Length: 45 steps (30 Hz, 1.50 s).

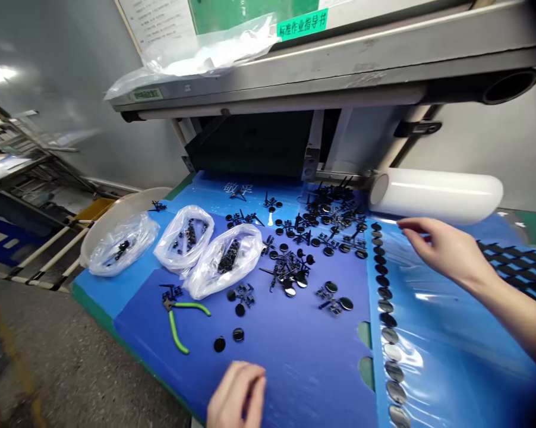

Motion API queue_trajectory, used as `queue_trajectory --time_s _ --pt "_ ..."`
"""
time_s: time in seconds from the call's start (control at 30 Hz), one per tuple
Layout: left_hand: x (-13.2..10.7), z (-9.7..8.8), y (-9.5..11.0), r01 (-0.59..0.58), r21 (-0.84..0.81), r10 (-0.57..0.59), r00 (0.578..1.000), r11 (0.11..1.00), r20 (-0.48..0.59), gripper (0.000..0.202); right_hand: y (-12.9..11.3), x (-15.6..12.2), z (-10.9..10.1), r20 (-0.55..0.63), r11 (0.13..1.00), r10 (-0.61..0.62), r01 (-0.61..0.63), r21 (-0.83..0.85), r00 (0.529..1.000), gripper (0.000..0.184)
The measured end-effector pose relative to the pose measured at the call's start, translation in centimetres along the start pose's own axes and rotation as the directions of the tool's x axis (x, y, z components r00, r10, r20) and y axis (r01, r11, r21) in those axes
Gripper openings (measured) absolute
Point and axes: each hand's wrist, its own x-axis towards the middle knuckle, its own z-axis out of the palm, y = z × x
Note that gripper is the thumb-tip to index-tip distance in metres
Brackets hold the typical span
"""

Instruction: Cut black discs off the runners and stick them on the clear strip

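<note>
Your right hand (446, 249) sits half-open and empty over the clear plastic film (446, 321), just beside the column of round black discs (385, 306), while your left hand (237, 395) curls near the green-handled pliers (175, 326) on the blue mat (312, 368), its grip impossible to tell.

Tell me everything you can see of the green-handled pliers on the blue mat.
The green-handled pliers lie flat on the blue work mat, near its front edge. They have a dark metal head and two curved handles in glossy bright-green sleeves, spread in a wide V. The head points up and left, at or against a black moulded runner piece; contact cannot be confirmed. The person's left hand is nearby but not touching them.
</note>
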Motion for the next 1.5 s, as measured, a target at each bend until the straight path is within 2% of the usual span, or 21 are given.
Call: queue_trajectory --time_s 0.1,0.23,0.3,0.37,0.43,0.47,0.53,0.63,0.77,0.87,0.93,1.0,1.03,1.07,1.1,1.17,1.23,1.3,1.4,1.43,1.5 --pt "0.8 -2.7 -3.3 0.008 0.169 0.022 0.984 0.986 -0.174 0.023 -4.2 -5.1 -1.1 0.137 0.985 -0.123 0.104 0.139 0.983 0.041" --pt "2.2 -4.2 -5.1 0.018 0.152 -0.014 0.999 0.988 -0.031 0.024 -12.0 -11.2 -1.8 0.307 0.908 -0.266 0.131 0.398 0.914 0.016" --pt "1.9 -3.9 -4.3 -0.022 0.116 0.023 1.000 0.993 -0.008 0.017 -15.8 -13.6 -2.0 0.374 0.868 -0.229 0.015 0.496 0.899 0.013" --pt "0.7 -3.1 -2.7 -0.109 0.039 0.109 0.994 0.993 0.010 0.014 -18.9 -15.6 -1.9 0.517 0.799 -0.142 -0.210 0.563 0.844 0.014" --pt "-0.8 -1.8 -0.8 -0.171 -0.178 0.188 0.978 0.969 0.085 0.010 -20.9 -17.4 -1.7 0.618 0.617 -0.086 -0.445 0.649 0.782 0.017" --pt "-1.5 -1.1 0.1 -0.121 -0.341 0.182 0.971 0.932 0.154 0.007 -21.6 -18.3 -1.6 0.648 0.507 -0.062 -0.536 0.675 0.759 0.018" --pt "-2.7 0.2 1.6 0.189 -0.648 0.093 0.922 0.737 0.375 0.012 -22.2 -19.8 -1.3 0.675 0.308 -0.040 -0.634 0.710 0.737 0.019" --pt "-3.8 1.9 2.9 0.580 -0.719 0.080 0.755 0.382 0.651 0.039 -22.2 -21.8 -1.0 0.636 0.104 0.022 -0.635 0.766 0.771 0.016" --pt "-5.4 3.5 3.7 0.686 -0.640 0.151 0.633 0.346 0.759 0.054 -22.2 -24.1 -0.7 0.565 -0.101 0.102 -0.556 0.825 0.819 0.012" --pt "-6.0 4.0 4.1 0.707 -0.574 0.127 0.579 0.413 0.805 0.055 -21.6 -25.3 -0.9 0.515 -0.003 0.167 -0.522 0.853 0.841 0.013" --pt "-5.4 3.1 3.8 0.668 -0.557 0.080 0.602 0.493 0.794 0.049 -20.3 -25.7 -1.7 0.436 0.178 0.255 -0.485 0.856 0.863 0.012" --pt "-3.6 1.2 2.8 0.501 -0.539 0.018 0.721 0.677 0.693 0.032 -18.4 -25.9 -3.0 0.325 0.434 0.304 -0.434 0.790 0.896 0.011" --pt "-2.3 0.1 1.8 0.159 -0.396 0.049 0.884 0.904 0.466 0.024 -17.3 -26.1 -3.7 0.269 0.574 0.295 -0.395 0.717 0.917 0.011" --pt "-0.8 -0.9 0.6 -0.133 -0.157 0.173 0.946 0.978 0.275 0.025 -16.2 -26.3 -4.4 0.225 0.697 0.271 -0.352 0.625 0.936 0.011" --pt "0.7 -1.7 -0.8 -0.313 0.099 0.293 0.940 0.945 0.176 0.031 -15.3 -26.6 -5.0 0.200 0.786 0.243 -0.313 0.533 0.949 0.012" --pt "3.5 -2.6 -3.7 -0.451 0.421 0.416 0.892 0.787 0.178 0.038 -14.0 -27.4 -5.9 0.195 0.874 0.209 -0.273 0.403 0.958 0.011" --pt "5.1 -2.5 -5.8 -0.552 0.443 0.488 0.833 0.707 0.259 0.038 -13.6 -28.4 -6.1 0.223 0.901 0.200 -0.268 0.340 0.954 0.009" --pt "5.1 -2.2 -6.2 -0.567 0.392 0.518 0.823 0.724 0.234 0.039 -14.0 -29.2 -5.7 0.254 0.925 0.177 -0.249 0.286 0.951 0.008" --pt "2.7 -1.8 -3.8 -0.318 0.244 0.298 0.948 0.916 0.117 0.034 -15.2 -30.0 -4.8 0.293 0.947 0.140 -0.214 0.238 0.946 0.008" --pt "1.6 -1.6 -2.6 -0.174 0.144 0.152 0.977 0.974 0.152 0.032 -15.6 -30.2 -4.6 0.302 0.952 0.131 -0.205 0.228 0.944 0.008" --pt "-0.9 -1.0 -0.2 0.110 -0.090 -0.069 0.924 0.990 0.375 0.033 -16.1 -30.4 -4.3 0.313 0.958 0.124 -0.195 0.209 0.942 0.007"
